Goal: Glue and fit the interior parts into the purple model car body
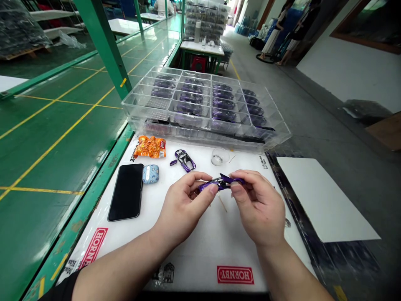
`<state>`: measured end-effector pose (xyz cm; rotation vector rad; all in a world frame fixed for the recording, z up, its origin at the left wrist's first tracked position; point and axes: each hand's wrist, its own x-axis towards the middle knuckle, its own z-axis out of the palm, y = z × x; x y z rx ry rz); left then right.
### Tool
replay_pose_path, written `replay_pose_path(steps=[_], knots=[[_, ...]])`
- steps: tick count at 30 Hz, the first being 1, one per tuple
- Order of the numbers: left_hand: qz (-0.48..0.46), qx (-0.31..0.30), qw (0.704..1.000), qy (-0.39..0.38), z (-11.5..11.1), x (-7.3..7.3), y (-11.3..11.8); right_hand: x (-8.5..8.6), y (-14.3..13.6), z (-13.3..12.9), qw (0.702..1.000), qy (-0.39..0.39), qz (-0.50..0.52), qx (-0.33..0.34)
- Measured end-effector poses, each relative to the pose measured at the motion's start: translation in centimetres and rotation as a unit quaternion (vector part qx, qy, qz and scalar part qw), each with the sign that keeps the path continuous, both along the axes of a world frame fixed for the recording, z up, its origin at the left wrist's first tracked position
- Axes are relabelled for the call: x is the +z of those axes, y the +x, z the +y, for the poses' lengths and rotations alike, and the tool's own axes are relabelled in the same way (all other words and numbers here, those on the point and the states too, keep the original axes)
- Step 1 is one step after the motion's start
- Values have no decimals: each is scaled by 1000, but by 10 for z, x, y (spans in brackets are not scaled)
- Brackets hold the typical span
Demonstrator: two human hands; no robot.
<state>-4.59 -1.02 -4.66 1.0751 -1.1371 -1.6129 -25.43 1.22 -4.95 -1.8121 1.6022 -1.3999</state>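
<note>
Between my fingertips is a small purple and black toy car body point(213, 183), held over the white table covering. My left hand point(183, 205) pinches one end of it with thumb and fingers. At the other end, my right hand point(261, 205) is closed on it, and a dark purple flap-like part point(226, 178) angles up there. Whether that part is attached cannot be made out. Beyond my hands lies another purple car body point(185, 161) with a small purple piece point(173, 162) beside it. A clear round dish point(218, 156) stands nearby, and a thin wooden stick point(222, 204) lies below my fingers.
A clear compartment tray point(200, 121) holding several purple car bodies spans the table's far side. On the left are an orange snack packet point(152, 147), a blue patterned case point(151, 174) and a black phone point(125, 192). A white board point(326, 200) lies at right. Two people stand far off.
</note>
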Motion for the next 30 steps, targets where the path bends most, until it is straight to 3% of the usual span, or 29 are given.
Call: replay_pose_path(steps=[7, 10, 14, 17, 22, 30], knots=[[-107, 122, 980, -111, 6, -3, 6, 2, 0, 0, 995, 46, -77, -36], [-115, 148, 973, -133, 8, 0, 6, 5, -2, -2, 986, 121, -113, 20], [-143, 144, 963, -180, 12, 2, 4, -1, 2, -2, 935, 197, -261, 139], [-167, 134, 952, -219, 14, 2, 2, -6, 9, -1, 893, 222, -348, 178], [-191, 125, 942, -245, 14, -1, 2, -7, 17, 2, 865, 233, -409, 172], [-199, 117, 928, -293, 13, -6, -1, -8, 20, 3, 855, 235, -444, 133]])
